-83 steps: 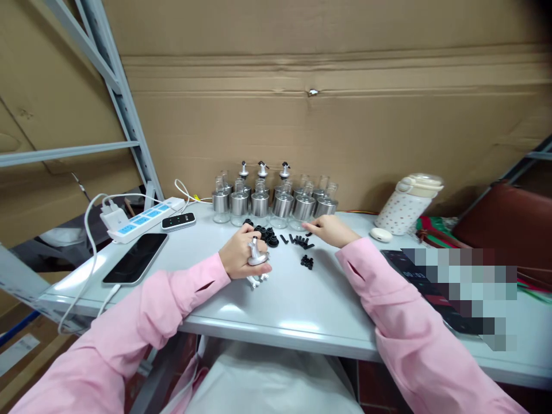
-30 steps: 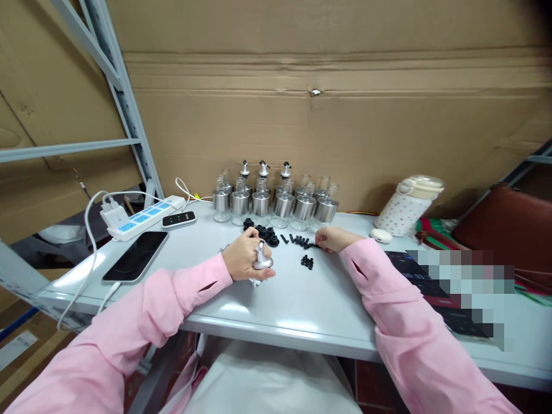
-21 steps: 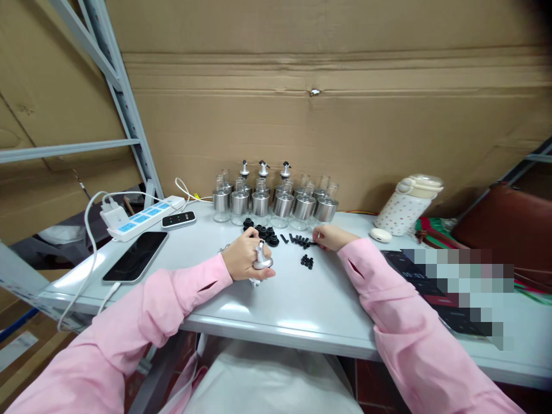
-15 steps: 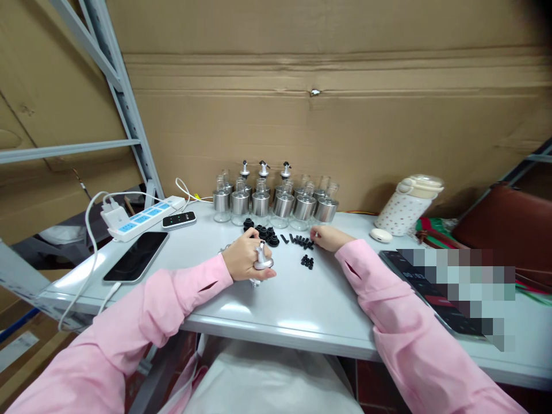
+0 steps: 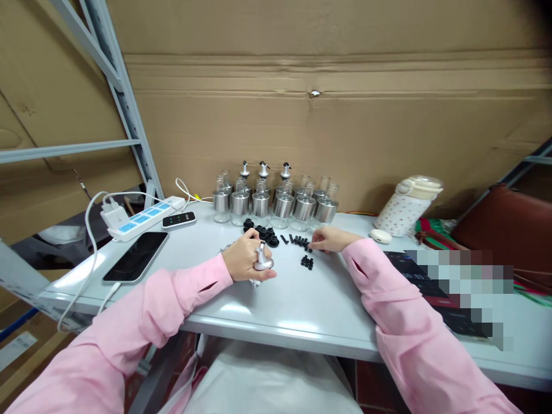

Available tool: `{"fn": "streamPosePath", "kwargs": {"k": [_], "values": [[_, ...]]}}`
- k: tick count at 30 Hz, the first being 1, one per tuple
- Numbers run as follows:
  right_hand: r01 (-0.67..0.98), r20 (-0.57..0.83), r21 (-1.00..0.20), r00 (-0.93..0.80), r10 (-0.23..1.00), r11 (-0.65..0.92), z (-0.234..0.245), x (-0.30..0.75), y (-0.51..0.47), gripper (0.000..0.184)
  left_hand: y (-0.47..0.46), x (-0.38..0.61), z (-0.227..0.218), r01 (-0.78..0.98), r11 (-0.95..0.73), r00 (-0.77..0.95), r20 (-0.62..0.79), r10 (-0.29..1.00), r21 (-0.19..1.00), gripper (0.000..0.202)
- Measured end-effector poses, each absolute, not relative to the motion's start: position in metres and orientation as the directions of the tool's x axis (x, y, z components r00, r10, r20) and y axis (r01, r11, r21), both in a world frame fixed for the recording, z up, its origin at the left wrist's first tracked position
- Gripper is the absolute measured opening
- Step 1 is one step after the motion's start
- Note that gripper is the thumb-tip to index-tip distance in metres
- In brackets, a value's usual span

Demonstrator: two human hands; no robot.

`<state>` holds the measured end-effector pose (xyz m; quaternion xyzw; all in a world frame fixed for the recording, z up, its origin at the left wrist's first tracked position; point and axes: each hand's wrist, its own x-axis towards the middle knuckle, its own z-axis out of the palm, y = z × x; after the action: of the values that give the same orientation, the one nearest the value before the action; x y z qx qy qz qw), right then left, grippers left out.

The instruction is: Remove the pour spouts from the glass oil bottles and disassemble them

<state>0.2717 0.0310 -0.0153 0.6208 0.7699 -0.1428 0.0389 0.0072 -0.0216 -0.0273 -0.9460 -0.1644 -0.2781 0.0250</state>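
My left hand [image 5: 245, 258] is closed around a silver pourer spout [image 5: 263, 259], its flared base showing beside my thumb. More silver parts lie partly hidden under that hand. Just behind it are several black ribbed stoppers [image 5: 268, 234]. My right hand [image 5: 330, 239] has its fingertips pinched at the right end of a row of small black flip caps [image 5: 298, 240]; whether a piece is between them is hidden. Nearer to me lies a small cluster of black bits [image 5: 307, 262]. Glass bottles with steel sleeves [image 5: 283, 204] stand in rows behind, some with pourers fitted on top.
On the left are a power strip [image 5: 146, 218], a small black-and-white device [image 5: 179, 219] and a phone [image 5: 136, 257]. To the right stand a spotted flask [image 5: 407, 206], a round white case [image 5: 380, 236] and a dark tablet-like screen [image 5: 425, 282]. Cardboard [image 5: 345, 132] backs the table.
My right hand has shifted slightly toward me, its fingers now lower by the end of the black cap row. My left hand stays in place with the pourer spout.
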Motion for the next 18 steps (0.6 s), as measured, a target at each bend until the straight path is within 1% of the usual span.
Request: {"fn": "streamPosePath", "kwargs": {"k": [2, 6, 8, 14, 16, 18], "values": [[0.961, -0.233, -0.184, -0.245, 0.941, 0.204, -0.0146, 0.2698, 0.0297, 0.023, -0.0216, 0.0075, -0.0272, 0.326, -0.944, 0.793, 0.531, 0.299, 0.045, 0.065], [0.961, -0.187, -0.191, -0.234, 0.954, 0.199, -0.0155, 0.2683, 0.0304, 0.014, -0.0217, 0.0075, -0.0273, 0.333, -0.941, 0.789, 0.532, 0.309, 0.053, 0.064], [0.959, -0.178, -0.201, -0.235, 0.955, 0.199, -0.0158, 0.2685, 0.0310, 0.013, -0.0217, 0.0073, -0.0274, 0.338, -0.940, 0.793, 0.521, 0.316, 0.055, 0.064], [0.952, -0.224, -0.241, -0.244, 0.944, 0.189, -0.0190, 0.2713, 0.0321, 0.015, -0.0214, 0.0068, -0.0281, 0.344, -0.937, 0.792, 0.517, 0.324, 0.060, 0.064], [0.957, -0.218, -0.235, -0.221, 0.950, 0.169, -0.0212, 0.2733, 0.0338, 0.013, -0.0215, 0.0066, -0.0283, 0.339, -0.939, 0.791, 0.523, 0.319, 0.060, 0.064], [0.964, -0.180, -0.213, -0.202, 0.963, 0.162, -0.0235, 0.2746, 0.0362, 0.012, -0.0216, 0.0066, -0.0283, 0.334, -0.941, 0.793, 0.521, 0.315, 0.060, 0.064]]}}
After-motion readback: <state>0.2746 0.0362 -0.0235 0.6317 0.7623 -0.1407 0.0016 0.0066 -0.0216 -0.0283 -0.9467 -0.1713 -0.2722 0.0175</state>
